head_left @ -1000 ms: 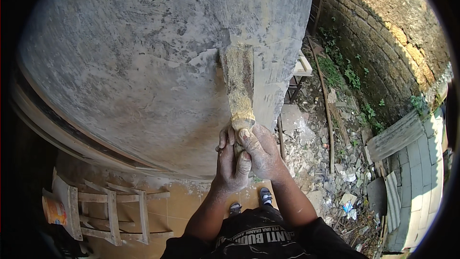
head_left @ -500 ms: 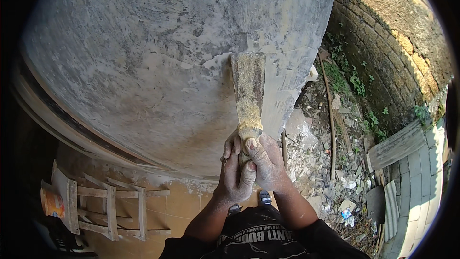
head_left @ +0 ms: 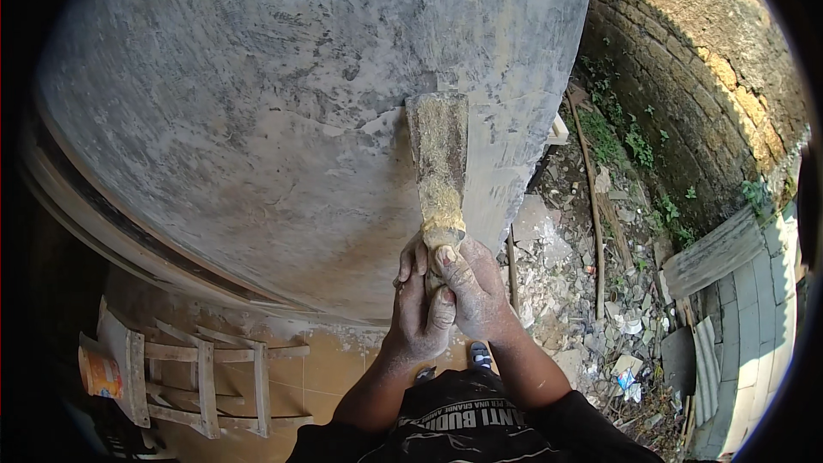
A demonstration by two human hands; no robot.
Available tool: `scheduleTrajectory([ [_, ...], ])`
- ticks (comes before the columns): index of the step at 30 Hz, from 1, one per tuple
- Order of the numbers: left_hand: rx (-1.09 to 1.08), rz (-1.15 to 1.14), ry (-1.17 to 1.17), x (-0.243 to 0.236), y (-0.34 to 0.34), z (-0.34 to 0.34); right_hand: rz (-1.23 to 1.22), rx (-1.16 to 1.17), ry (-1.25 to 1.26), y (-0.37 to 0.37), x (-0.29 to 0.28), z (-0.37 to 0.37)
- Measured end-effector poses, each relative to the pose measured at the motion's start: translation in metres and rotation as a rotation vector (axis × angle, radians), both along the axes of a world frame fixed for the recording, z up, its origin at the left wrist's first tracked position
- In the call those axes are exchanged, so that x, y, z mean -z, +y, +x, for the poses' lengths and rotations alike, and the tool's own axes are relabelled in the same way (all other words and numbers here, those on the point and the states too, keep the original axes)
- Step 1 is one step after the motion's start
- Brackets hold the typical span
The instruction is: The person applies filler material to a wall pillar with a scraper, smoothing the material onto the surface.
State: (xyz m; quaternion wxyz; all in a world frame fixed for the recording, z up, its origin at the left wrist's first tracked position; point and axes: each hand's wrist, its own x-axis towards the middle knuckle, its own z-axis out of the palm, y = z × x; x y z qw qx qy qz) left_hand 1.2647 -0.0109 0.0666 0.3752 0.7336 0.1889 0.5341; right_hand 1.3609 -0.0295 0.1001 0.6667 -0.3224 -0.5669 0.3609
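Observation:
Both my hands are wrapped round the handle of a wide scraper [head_left: 440, 150], its long blade crusted with pale dust and pointing up the wall. The blade's far edge meets the grey, patchy plastered wall [head_left: 274, 77] near a ragged line in the surface coat. My left hand [head_left: 417, 313] is closed on the lower handle. Higher up, my right hand [head_left: 482, 291] grips with its thumb lying along the handle just below the blade. White powder coats both hands. Most of the handle is hidden by my fingers.
A wooden ladder-like stand [head_left: 206, 377] with an orange-labelled bucket [head_left: 100, 370] is at lower left on the tiled floor [head_left: 330, 377]. Rubble [head_left: 561, 266] and a long pole [head_left: 591, 206] lie right of the wall's edge. Beyond rises a rough stone wall [head_left: 686, 94].
The scraper has shifted very slightly left across the wall, and the whole view has turned a little. Both hands keep the same grip.

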Motion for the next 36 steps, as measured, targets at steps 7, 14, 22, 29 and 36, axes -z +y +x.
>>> scheduleTrajectory([
  [7,0.019,0.023,0.051,-0.013,-0.002,0.000,-0.043,-0.035,0.069,-0.003,-0.004,-0.001],
  [14,0.047,-0.034,0.042,-0.013,-0.005,0.000,-0.092,-0.048,0.062,-0.006,-0.002,0.001],
  [22,0.022,0.021,0.042,-0.007,-0.003,-0.003,-0.086,-0.008,0.003,-0.006,-0.001,0.000],
  [29,0.011,0.022,0.068,-0.005,-0.014,-0.002,-0.102,0.063,-0.038,-0.015,0.005,0.000],
  [36,0.000,-0.013,0.090,-0.011,-0.017,0.001,-0.044,-0.017,0.036,-0.014,-0.001,0.006],
])
